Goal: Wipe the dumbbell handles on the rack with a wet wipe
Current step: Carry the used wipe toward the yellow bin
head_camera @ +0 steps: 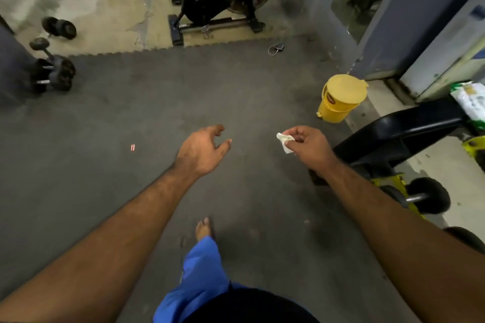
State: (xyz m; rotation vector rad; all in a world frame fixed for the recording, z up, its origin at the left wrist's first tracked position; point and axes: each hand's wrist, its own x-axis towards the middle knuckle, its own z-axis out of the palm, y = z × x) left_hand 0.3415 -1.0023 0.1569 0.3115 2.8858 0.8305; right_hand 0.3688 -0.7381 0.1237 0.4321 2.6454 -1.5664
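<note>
The wet wipe (284, 142) is half hidden in the right hand (307, 145). At right, the frame edge cuts the wipes packet (469, 102) and rack dumbbell (426, 198).

Head-worn view, facing down, floor (157, 113) near

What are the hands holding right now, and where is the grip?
The right hand pinches a crumpled white wet wipe by one end between thumb and fingers. The left hand holds nothing.
</note>
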